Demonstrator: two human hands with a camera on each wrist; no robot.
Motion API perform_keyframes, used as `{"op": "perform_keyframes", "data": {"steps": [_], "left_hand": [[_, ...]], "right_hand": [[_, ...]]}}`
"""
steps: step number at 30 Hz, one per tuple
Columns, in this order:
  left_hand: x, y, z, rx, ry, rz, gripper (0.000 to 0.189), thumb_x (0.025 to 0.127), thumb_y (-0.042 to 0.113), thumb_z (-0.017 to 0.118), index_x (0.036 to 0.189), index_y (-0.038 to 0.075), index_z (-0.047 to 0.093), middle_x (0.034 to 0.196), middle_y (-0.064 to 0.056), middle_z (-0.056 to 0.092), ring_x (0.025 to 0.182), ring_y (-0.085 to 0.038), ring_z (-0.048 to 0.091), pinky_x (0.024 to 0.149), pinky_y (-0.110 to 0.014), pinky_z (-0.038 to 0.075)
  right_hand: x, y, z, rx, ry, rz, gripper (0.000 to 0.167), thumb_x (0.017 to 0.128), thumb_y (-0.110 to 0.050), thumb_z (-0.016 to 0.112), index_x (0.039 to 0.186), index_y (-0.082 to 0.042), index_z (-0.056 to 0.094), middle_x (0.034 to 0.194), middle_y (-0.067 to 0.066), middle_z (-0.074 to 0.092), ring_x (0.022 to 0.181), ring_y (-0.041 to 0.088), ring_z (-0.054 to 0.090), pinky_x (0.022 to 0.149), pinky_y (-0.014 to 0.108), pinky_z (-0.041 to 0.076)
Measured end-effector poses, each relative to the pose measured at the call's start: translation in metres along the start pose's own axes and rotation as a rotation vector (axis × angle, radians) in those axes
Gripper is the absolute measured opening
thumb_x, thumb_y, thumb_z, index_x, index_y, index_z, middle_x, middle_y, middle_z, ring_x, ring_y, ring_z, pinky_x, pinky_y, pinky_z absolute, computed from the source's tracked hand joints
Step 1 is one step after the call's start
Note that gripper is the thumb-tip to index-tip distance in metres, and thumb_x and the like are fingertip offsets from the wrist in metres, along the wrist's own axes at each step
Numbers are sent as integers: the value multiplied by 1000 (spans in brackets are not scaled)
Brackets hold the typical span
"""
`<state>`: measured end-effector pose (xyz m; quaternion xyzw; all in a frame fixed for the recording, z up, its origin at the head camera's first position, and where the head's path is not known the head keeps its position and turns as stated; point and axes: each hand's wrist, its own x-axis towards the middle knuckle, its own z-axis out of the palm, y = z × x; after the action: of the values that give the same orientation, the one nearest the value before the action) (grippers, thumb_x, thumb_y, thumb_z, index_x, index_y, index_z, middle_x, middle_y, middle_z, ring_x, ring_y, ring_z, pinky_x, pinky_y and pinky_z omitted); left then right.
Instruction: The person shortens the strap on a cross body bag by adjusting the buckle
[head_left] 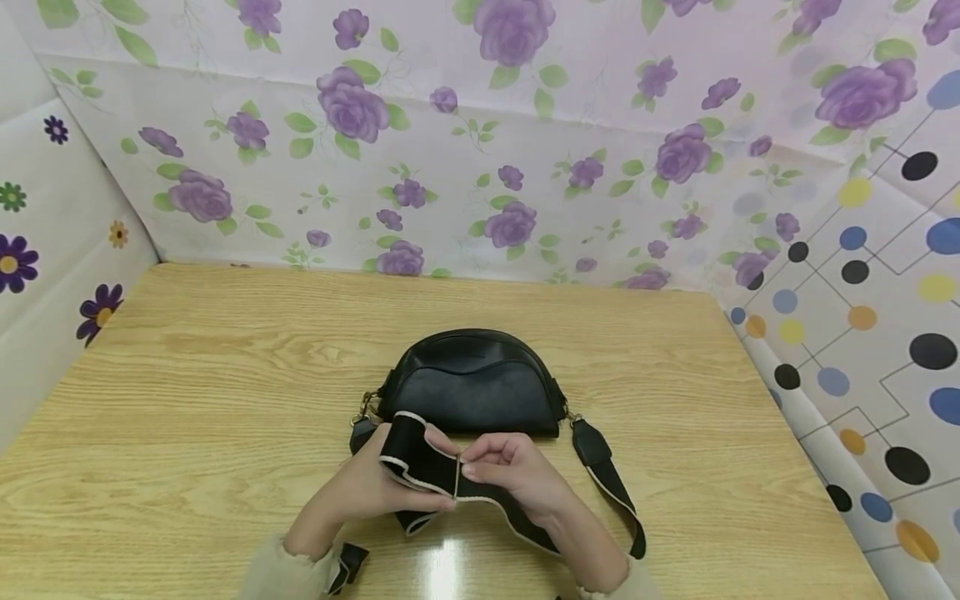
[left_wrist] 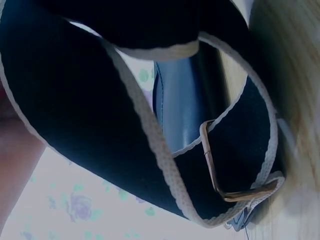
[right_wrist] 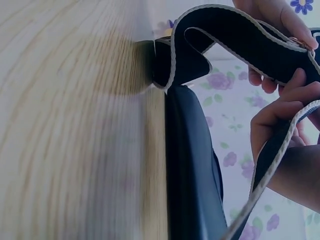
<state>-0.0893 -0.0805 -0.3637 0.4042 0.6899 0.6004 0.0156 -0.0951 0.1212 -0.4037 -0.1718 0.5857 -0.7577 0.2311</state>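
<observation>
A black half-moon shoulder bag (head_left: 472,400) lies on the table, its wide black strap with pale edging attached at both ends by metal clasps. My left hand (head_left: 371,483) holds a looped part of the strap (head_left: 408,442), with thumb and finger at either end of a thin metal slider (head_left: 457,479). My right hand (head_left: 521,479) pinches the strap just right of the slider. In the right wrist view both hands grip the raised strap (right_wrist: 240,32). A metal buckle (left_wrist: 212,165) sits on the strap in the left wrist view, where the left fingers are mostly hidden.
The wood-grain table (head_left: 225,400) reaches back to a wall covered with purple-flower cloth (head_left: 510,225). On the right hangs dotted cloth (head_left: 862,317). A strap section (head_left: 622,500) curves past the right forearm, and another piece (head_left: 348,567) lies by the left sleeve.
</observation>
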Motion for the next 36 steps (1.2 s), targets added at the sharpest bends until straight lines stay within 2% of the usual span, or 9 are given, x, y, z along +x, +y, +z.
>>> {"op": "perform_keyframes", "data": {"steps": [8,11,17,20,29,36], "left_hand": [[-1,0,1,-82,-7,-8,37,64,-9,75,96,-8,57,87,-17,58,75,-14,58,61,-29,50],[-1,0,1,-62,-2,2,37,63,-9,76,96,-7,58,87,-16,59,75,-15,58,62,-29,49],[1,0,-1,11,-1,73,38,61,-7,78,94,-7,60,85,-14,62,74,-18,58,65,-28,48],[1,0,-2,17,-7,85,37,61,-6,78,93,-6,61,84,-13,63,72,-17,58,63,-28,48],[1,1,-3,-5,-17,15,36,61,-5,78,92,-5,61,83,-12,63,72,-14,58,60,-28,49],[-1,2,-4,11,-17,21,34,63,-3,78,92,-4,61,83,-10,62,71,-12,57,60,-27,49]], "right_hand": [[2,0,4,-9,25,28,21,79,8,57,78,-12,62,72,-5,63,70,4,57,66,18,45],[2,1,4,-11,27,34,22,79,8,57,77,-13,62,71,-6,64,71,4,57,68,19,45],[2,0,4,28,2,38,18,80,4,59,81,-13,64,77,-2,66,80,9,61,72,22,47],[2,0,3,34,-15,37,17,80,4,60,82,-12,64,78,-2,66,80,9,61,72,22,47],[0,1,-1,3,-33,61,14,80,3,60,85,-9,61,74,-4,64,70,5,58,67,20,46],[-2,2,-6,-1,-44,82,12,79,1,62,88,-7,60,77,-2,65,73,7,60,68,21,47]]}}
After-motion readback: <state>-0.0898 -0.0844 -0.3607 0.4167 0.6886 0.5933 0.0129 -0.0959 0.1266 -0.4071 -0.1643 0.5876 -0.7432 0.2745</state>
